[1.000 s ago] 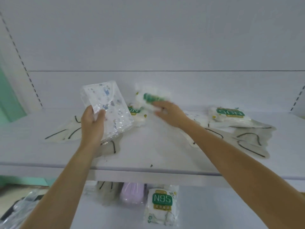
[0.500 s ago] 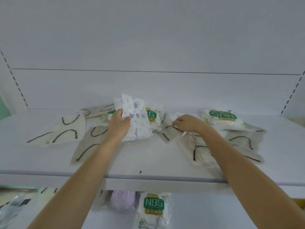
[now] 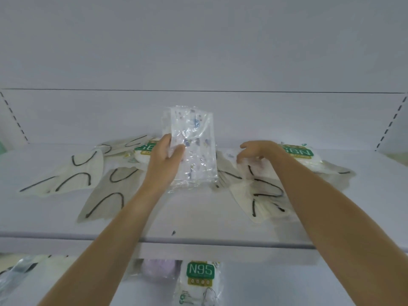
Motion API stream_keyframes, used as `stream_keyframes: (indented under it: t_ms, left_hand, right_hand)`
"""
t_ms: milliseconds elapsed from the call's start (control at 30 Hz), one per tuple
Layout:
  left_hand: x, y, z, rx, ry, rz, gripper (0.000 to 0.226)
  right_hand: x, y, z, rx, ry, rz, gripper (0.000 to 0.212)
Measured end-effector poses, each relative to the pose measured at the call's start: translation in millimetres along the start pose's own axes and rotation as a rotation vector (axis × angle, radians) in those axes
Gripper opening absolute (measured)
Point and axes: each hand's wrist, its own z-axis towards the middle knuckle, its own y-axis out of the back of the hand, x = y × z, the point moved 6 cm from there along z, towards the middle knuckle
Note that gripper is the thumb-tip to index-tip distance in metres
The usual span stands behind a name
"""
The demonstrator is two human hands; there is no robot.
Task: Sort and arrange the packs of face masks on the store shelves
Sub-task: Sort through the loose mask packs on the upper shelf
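Head view: the left hand covers most of an N95 pack behind it, leaving little more than the green label in sight. The right hand arches with curled fingers over a beige pack; I cannot tell whether it grips. The left hand pinches the printed pack by its left edge. The pack is upright above mid-shelf, long axis vertical. Its wrapper is clear, crinkled, glossy plastic over a white, blue-speckled mask.

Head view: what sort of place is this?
Probably a shop: white shelf with a slotted upright, mask packs strewn on it, one printed pack in the left hand, an N95 pack below.
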Motion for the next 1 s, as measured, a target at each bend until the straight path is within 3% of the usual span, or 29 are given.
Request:
stream_keyframes:
  t_ms: [133, 300, 400, 500, 567, 667, 800, 900, 1000]
  left_hand:
    - [3, -39, -1, 0.095, 0.074, 0.041, 0.018]
    - [26, -65, -4, 0.213, 0.246, 0.232, 0.029]
    - [28, -64, -4, 0.227, 0.245, 0.216, 0.035]
    - [17, -57, -6, 0.177, 0.138, 0.127, 0.054]
    - [3, -47, -6, 0.089, 0.047, 0.082, 0.065]
    - [-3, -25, 0, -0.106, -0.004, 0.088, 0.054]
    - [-3, 4, -4, -0.203, 0.053, 0.081, 0.046]
    - [-12, 20, -21, -0.145, 0.059, -0.007, 0.04]
    - [-14, 38, -40, -0.08, 0.093, -0.145, 0.035]
  right_hand:
    - [5, 3, 0, -0.087, 0.009, -0.022, 0.064]
    - [-2, -1, 10, -0.152, -0.022, 0.008, 0.043]
    - [-9, 13, 9, -0.288, 0.001, 0.292, 0.036]
    - [-12, 50, -10, -0.633, 0.119, 0.633, 0.031]
    - [-12, 71, -27, -0.758, 0.217, 0.867, 0.028]
    - [4, 86, -49, -0.684, 0.349, 1.194, 0.018]
    - [48, 71, -86, -0.365, 0.5, 1.441, 0.017]
    - [85, 27, -107, -0.219, 0.472, 1.233, 0.012]
    - [116, -21, -122, -0.335, 0.391, 0.86, 0.018]
